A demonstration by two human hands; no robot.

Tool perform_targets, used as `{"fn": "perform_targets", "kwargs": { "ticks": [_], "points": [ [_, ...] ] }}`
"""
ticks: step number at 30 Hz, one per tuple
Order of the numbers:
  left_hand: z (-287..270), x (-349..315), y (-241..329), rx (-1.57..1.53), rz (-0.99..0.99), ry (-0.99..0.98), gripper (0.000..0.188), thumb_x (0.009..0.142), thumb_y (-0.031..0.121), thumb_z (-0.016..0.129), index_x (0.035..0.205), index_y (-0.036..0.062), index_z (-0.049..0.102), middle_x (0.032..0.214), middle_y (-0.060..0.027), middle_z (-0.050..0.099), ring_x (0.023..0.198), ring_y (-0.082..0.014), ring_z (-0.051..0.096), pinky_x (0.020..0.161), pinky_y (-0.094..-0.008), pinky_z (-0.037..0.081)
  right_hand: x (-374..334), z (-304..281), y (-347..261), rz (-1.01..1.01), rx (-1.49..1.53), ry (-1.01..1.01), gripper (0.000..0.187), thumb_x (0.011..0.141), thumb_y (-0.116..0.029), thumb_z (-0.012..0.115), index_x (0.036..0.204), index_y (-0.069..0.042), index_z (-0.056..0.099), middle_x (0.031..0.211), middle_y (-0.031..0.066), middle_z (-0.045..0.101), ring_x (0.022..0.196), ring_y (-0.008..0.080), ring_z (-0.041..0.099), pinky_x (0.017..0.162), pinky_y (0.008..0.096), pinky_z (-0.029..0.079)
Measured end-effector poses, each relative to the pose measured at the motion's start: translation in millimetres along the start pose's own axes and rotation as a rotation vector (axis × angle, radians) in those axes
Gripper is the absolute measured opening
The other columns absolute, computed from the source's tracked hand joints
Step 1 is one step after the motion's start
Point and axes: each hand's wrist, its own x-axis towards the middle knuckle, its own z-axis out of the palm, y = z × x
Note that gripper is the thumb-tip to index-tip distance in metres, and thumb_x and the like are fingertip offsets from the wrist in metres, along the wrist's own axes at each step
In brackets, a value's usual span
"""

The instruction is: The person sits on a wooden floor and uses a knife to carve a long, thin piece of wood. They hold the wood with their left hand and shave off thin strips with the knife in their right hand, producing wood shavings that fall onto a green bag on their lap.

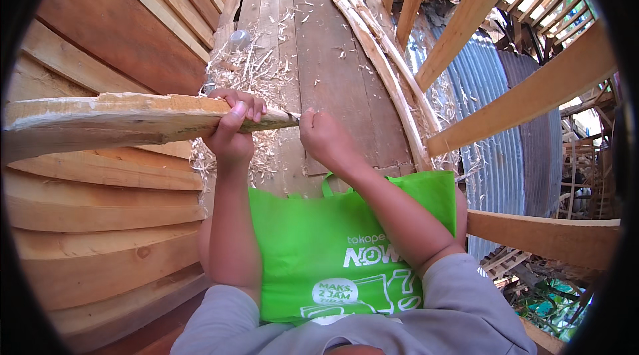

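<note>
A long piece of wood (120, 118), pale and rough along its upper edge, reaches in from the left and tapers to a narrow tip. My left hand (233, 128) is wrapped round it near that narrow end, thumb on top. My right hand (323, 135) is closed in a fist at the very tip. A thin dark edge shows between the tip and the right fist, but I cannot tell whether it is a blade or part of the wood. Across my lap lies a green cloth bag (293, 242) with white print, below both forearms.
Curled wood shavings (256, 75) litter the plank floor (333, 82), with a small clear cup (239, 38) among them. Two long peeled poles (379, 62) lie at right. A slatted wooden wall (106, 255) stands left; wooden posts (532, 98) and corrugated metal sheets (496, 135) are on the right.
</note>
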Motion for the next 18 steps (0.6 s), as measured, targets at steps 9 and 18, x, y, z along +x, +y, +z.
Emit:
{"fn": "perform_targets", "kwargs": {
  "ticks": [9,18],
  "points": [
    [2.6,-1.0,0.0,-0.007,0.006,-0.079,0.008,0.079,0.007,0.055,0.084,0.0071,0.048,0.070,-0.0066,0.047,0.065,-0.0179,0.047,0.070,-0.0393,0.046,28.8,22.9,54.9,0.140,0.052,0.124,0.059,0.096,-0.037,0.031,0.087,0.011,0.066,0.094,0.0360,0.062,0.095,0.0516,0.061,0.090,0.0543,0.045],
    [6.0,-3.0,9.9,0.067,0.010,-0.030,0.009,0.081,0.006,0.056,0.086,0.0062,0.049,0.071,-0.0067,0.048,0.066,-0.0177,0.047,0.071,-0.0395,0.046,14.6,23.4,27.3,-0.050,0.029,-0.089,0.043,0.102,-0.029,0.035,0.107,0.004,0.061,0.097,0.0290,0.065,0.100,0.0448,0.061,0.088,0.0530,0.046]
  ]
}}
